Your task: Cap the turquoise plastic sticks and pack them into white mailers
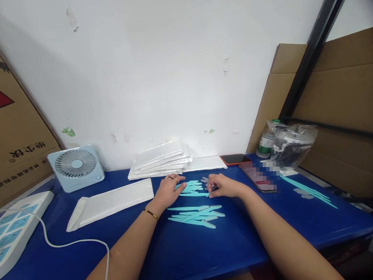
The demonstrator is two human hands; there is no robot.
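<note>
My left hand (pixel 172 190) rests with fingers apart at the left end of a group of turquoise sticks (pixel 192 188). My right hand (pixel 218 185) has its thumb and finger pinched on the end of one turquoise stick (pixel 197 194) at the near side of that group. Small translucent pieces (pixel 204 180) lie beside my right fingers, partly hidden by them. Nearer to me, a second group of turquoise sticks (pixel 195 216) lies loosely crossed on the blue table (pixel 190 254).
Behind my hands are stacked white packets (pixel 159 157); one white packet (pixel 115 201) lies at left. A fan (pixel 75 166), power strip (pixel 18 227) and white cable (pixel 70 243) are further left. Phones (pixel 236 159), a bottle (pixel 265 144), a plastic bag (pixel 292 146) and more sticks (pixel 310 191) are right.
</note>
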